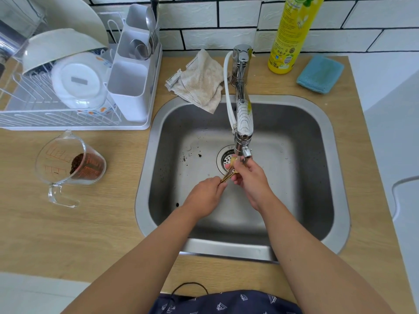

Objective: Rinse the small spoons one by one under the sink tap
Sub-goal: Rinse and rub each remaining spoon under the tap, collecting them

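Spoons (pixel 228 175) are under the tap (pixel 243 132), over the drain: my left hand (pixel 205 196) pinches the handles, my right hand (pixel 249 177) rubs one bowl. I should keep only this bowl below the spout and turn it slowly.

At the upper left of the frame a white dish rack (pixel 34 114) holds an upturned bowl (pixel 61 45) and a plate (pixel 79 81). Its white cutlery caddy (pixel 130 82) carries steel utensils (pixel 149 30). Below it, at the left, a glass measuring jug (pixel 68 164) holds something dark brown. A crumpled beige cloth (pixel 200 81) lies at top centre. At the upper right a yellow bottle (pixel 289 32) stands beside a blue sponge (pixel 320 74) on the wooden counter (pixel 79 223).
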Demonstrator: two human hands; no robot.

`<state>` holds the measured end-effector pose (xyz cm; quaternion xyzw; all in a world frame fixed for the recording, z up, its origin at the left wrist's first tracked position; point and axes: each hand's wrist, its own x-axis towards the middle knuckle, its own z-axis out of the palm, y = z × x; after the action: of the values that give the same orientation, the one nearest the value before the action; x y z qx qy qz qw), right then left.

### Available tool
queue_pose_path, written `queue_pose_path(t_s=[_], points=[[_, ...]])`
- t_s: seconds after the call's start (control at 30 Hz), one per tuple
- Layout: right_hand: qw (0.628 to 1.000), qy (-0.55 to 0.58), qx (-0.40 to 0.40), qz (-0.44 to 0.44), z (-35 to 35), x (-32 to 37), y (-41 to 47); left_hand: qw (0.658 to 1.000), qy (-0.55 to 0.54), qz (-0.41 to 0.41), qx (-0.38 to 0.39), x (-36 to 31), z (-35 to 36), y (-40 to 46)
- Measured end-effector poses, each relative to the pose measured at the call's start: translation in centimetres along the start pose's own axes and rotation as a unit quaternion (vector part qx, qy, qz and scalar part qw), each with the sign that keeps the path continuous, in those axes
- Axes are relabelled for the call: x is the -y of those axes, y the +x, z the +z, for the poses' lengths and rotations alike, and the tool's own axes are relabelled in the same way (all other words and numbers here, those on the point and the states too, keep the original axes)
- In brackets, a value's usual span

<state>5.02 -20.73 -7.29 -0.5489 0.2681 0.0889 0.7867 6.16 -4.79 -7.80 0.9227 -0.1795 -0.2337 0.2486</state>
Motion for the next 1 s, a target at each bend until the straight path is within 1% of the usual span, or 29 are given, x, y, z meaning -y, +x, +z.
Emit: queue_pose_path(t_s=[0.13, 0.2, 0.33, 0.47, 0.63, 0.7, 0.77, 0.83, 0.87, 0.93, 1.0], points=[[0.999, 0.014, 0.035, 0.011, -0.1, 0.2, -0.2, 0.997, -0.047, -0.011, 0.057, 0.4, -0.1, -0.6], [0.999, 0.005, 0.039, 0.012, -0.1, 0.1, -0.3, 0.997, -0.046, -0.015, 0.064, 0.5, 0.0, -0.7], [0.999, 0.005, 0.041, 0.006, -0.2, -0.2, -0.2, 0.999, -0.013, -0.007, 0.044, 1.2, -0.1, -0.6], [0.997, 0.059, 0.037, 0.012, -0.3, -0.1, 0.1, 1.0, 0.009, 0.006, 0.028, 1.4, 0.0, -0.6], [0.995, 0.091, 0.026, 0.023, -0.4, -0.2, 0.3, 0.998, 0.056, -0.019, -0.037, 0.8, 0.0, -0.3], [0.998, 0.063, 0.012, 0.024, -0.4, -0.3, 0.3, 0.996, 0.076, -0.027, -0.042, 0.8, -0.2, -0.2], [1.0, -0.002, -0.006, 0.022, -0.3, -0.3, 0.3, 0.996, 0.078, -0.033, -0.026, 0.9, -0.3, -0.2], [0.998, -0.05, -0.01, 0.023, -0.2, -0.3, 0.1, 0.997, 0.057, -0.043, -0.006, 0.9, -0.2, -0.2], [0.998, -0.055, -0.008, 0.025, -0.2, -0.3, 0.1, 0.998, 0.041, -0.045, 0.003, 0.8, -0.1, -0.3], [0.999, -0.029, -0.007, 0.028, -0.1, -0.2, 0.1, 0.999, -0.012, -0.046, 0.016, 0.6, -0.1, -0.4], [0.999, 0.038, -0.003, 0.025, -0.2, 0.0, 0.2, 0.991, -0.124, -0.057, 0.011, 0.3, -0.3, -0.6]])
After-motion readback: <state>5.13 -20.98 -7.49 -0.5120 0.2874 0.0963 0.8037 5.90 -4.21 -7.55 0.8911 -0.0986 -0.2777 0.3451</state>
